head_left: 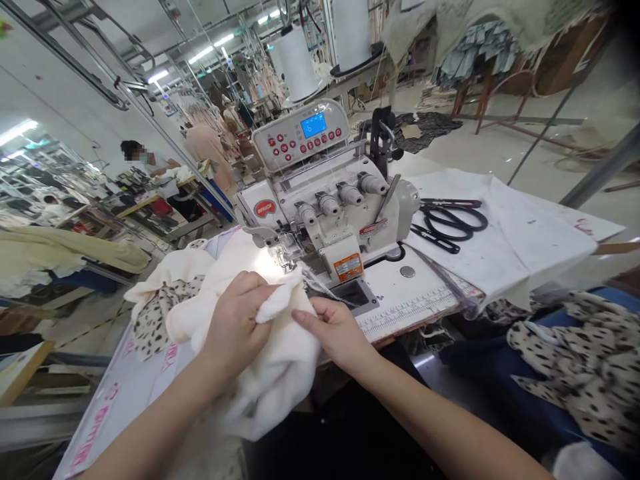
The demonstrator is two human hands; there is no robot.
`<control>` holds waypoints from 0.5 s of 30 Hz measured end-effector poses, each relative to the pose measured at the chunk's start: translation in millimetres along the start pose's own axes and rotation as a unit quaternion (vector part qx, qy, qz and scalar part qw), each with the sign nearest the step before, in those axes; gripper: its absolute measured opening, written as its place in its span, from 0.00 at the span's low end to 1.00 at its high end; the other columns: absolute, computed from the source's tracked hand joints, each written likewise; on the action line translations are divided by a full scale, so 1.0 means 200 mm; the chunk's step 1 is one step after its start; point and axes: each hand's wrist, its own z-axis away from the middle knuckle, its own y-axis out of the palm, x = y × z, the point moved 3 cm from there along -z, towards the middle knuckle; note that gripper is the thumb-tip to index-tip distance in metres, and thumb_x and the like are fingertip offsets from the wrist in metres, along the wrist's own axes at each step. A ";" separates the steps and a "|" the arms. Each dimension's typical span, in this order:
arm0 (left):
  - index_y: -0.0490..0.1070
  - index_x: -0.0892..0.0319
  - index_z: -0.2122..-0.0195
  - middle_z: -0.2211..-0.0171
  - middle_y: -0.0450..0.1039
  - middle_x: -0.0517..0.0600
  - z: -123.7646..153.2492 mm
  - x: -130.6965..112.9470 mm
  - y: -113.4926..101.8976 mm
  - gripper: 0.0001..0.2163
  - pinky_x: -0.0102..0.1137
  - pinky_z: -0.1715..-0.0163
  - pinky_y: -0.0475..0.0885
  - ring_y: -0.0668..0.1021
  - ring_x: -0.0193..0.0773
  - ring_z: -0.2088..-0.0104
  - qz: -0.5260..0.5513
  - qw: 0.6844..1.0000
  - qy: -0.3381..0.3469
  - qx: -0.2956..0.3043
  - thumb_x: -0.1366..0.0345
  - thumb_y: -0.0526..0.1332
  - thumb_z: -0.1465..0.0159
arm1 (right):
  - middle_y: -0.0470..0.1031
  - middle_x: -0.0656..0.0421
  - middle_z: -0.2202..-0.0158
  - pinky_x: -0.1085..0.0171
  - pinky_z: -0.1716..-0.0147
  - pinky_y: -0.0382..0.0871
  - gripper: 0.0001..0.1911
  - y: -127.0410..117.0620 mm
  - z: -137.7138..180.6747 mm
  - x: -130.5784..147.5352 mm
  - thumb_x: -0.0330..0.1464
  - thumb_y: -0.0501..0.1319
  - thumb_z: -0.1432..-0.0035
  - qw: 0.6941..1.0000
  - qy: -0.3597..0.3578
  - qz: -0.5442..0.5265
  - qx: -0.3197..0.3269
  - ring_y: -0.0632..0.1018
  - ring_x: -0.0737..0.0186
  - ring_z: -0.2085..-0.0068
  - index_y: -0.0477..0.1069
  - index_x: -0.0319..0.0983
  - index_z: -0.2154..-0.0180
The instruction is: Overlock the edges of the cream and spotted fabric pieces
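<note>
A cream fleece garment (280, 360) with a black-spotted part (160, 317) lies over the table's left side and hangs down at the front. My left hand (243, 317) is closed around a folded edge of it. My right hand (337, 330) pinches the same cloth between thumb and fingers, a little to the right. Just beyond both hands stands a white overlock sewing machine (345, 223), its lamp lit over the needle area. The cloth reaches up to the presser foot (287, 263); whether it lies under it I cannot tell.
Black scissors (453, 220) and thread snips (450, 202) lie on white cloth (510, 233) at the right. Large thread cones (295, 63) stand behind the machine. Spotted fabric (585, 373) is heaped at the lower right. A co-worker (150, 160) sits at the far left.
</note>
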 end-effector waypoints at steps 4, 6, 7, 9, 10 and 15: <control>0.71 0.63 0.66 0.74 0.63 0.51 0.02 -0.02 0.03 0.10 0.31 0.73 0.61 0.65 0.36 0.71 -0.015 0.999 0.038 0.007 0.74 0.51 0.43 | 0.60 0.65 0.80 0.70 0.79 0.53 0.19 -0.02 0.01 -0.04 0.46 0.61 0.53 0.999 -0.001 -0.004 -0.038 0.59 0.71 0.79 0.66 0.36 0.75; 0.71 0.64 0.63 0.74 0.64 0.52 0.03 -0.02 0.06 0.10 0.32 0.72 0.61 0.65 0.37 0.71 -0.032 0.998 0.059 0.010 0.74 0.51 0.43 | 0.60 0.65 0.80 0.70 0.79 0.52 0.18 -0.03 0.00 -0.05 0.46 0.61 0.54 0.999 -0.005 0.001 -0.047 0.59 0.71 0.78 0.66 0.36 0.76; 0.70 0.64 0.62 0.74 0.64 0.52 0.03 -0.01 0.07 0.10 0.32 0.72 0.61 0.65 0.37 0.71 -0.041 0.997 0.064 0.013 0.73 0.52 0.43 | 0.59 0.65 0.80 0.70 0.79 0.52 0.18 -0.03 0.00 -0.06 0.45 0.62 0.54 0.999 -0.009 0.002 -0.049 0.59 0.71 0.78 0.66 0.36 0.76; 0.70 0.64 0.61 0.74 0.64 0.52 0.03 0.01 0.09 0.10 0.33 0.72 0.61 0.65 0.37 0.71 -0.058 0.996 0.072 0.014 0.72 0.53 0.42 | 0.59 0.65 0.80 0.70 0.79 0.52 0.17 -0.03 -0.02 -0.05 0.45 0.61 0.53 0.999 -0.018 0.004 -0.050 0.59 0.71 0.78 0.66 0.36 0.76; 0.70 0.64 0.61 0.74 0.64 0.52 0.03 0.01 0.10 0.10 0.33 0.72 0.61 0.65 0.37 0.71 -0.064 0.995 0.074 0.014 0.72 0.53 0.42 | 0.59 0.65 0.80 0.70 0.79 0.52 0.17 -0.03 -0.03 -0.04 0.45 0.61 0.53 0.998 -0.021 0.009 -0.052 0.59 0.71 0.78 0.66 0.36 0.76; 0.70 0.64 0.65 0.75 0.63 0.51 0.00 0.02 0.08 0.08 0.33 0.72 0.61 0.64 0.37 0.72 -0.072 0.993 0.090 0.014 0.71 0.53 0.40 | 0.57 0.65 0.81 0.71 0.79 0.51 0.17 -0.03 -0.06 0.01 0.43 0.60 0.52 0.995 -0.040 0.059 -0.066 0.58 0.70 0.77 0.64 0.36 0.78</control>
